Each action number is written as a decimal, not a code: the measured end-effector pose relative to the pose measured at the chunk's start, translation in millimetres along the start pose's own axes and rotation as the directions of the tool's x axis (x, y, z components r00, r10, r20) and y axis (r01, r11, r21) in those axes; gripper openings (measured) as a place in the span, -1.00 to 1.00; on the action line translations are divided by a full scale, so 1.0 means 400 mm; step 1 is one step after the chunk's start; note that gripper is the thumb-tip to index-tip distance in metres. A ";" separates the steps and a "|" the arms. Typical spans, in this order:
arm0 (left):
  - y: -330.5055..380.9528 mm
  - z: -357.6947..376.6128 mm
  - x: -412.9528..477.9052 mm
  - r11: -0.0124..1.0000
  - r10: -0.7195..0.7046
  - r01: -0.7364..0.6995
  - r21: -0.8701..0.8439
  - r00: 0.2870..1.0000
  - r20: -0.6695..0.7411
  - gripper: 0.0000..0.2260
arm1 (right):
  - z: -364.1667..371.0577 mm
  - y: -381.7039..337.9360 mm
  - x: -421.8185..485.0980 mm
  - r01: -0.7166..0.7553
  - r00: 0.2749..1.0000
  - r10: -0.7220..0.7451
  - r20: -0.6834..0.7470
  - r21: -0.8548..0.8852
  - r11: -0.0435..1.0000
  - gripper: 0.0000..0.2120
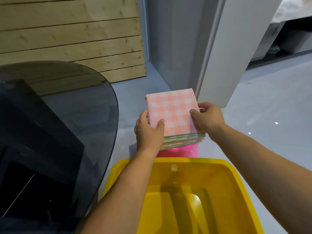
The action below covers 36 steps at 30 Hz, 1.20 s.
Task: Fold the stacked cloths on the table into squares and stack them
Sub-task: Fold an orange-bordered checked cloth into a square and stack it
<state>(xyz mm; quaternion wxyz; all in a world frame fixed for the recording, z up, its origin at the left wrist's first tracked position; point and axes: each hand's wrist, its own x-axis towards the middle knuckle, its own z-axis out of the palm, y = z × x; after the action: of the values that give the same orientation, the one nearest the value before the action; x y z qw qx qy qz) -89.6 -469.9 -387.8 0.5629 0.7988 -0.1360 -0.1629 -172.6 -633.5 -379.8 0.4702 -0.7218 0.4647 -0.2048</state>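
Head view, looking down along both forearms. A stack of folded cloths point(183, 138) is held between the two hands above a pink object point(179, 152) whose form cannot be made out. The top cloth point(172, 112) is a flat, neat square printed in a pale pink-and-white check; below it the stacked edges show thin layers in green, pink and cream, roughly aligned at the near side. The left hand point(148, 130) grips the stack's left edge, thumb lying on the checked top near the corner closest to the camera and the remaining fingers tucked out of sight beneath. The right hand point(207, 119) closes on the right edge, thumb pressed on the top face and fingers curled around the side. A small red tab point(145, 98) protrudes at the far left corner, beyond the left fingers. Nearer the camera than both wrists sits a yellow plastic tub point(224, 168). To the left of the left hand lies the rounded edge of a dark tinted glass table point(94, 92); wooden planking point(70, 34) stands beyond it.
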 end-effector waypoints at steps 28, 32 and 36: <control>-0.036 -0.005 0.097 0.771 -0.410 0.569 -0.286 0.787 0.462 -0.59 | -0.008 0.028 0.063 -0.346 0.813 0.285 0.508 0.026 0.938 -0.33; -0.040 -0.006 0.086 0.812 -0.389 0.521 -0.264 0.820 0.420 -0.61 | -0.001 0.036 0.057 -0.296 0.853 0.223 0.472 0.086 0.951 -0.38; -0.028 -0.007 0.069 0.836 -0.353 0.467 -0.287 0.859 0.371 -0.56 | 0.001 0.035 0.044 -0.201 0.921 0.146 0.361 0.121 0.972 -0.43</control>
<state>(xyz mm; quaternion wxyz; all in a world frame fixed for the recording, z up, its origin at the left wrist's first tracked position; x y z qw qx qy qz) -63.1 -474.9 -400.2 0.6255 0.6549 -0.0112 -0.4239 -170.5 -650.3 -394.7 0.6165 -0.6637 0.4184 -0.0663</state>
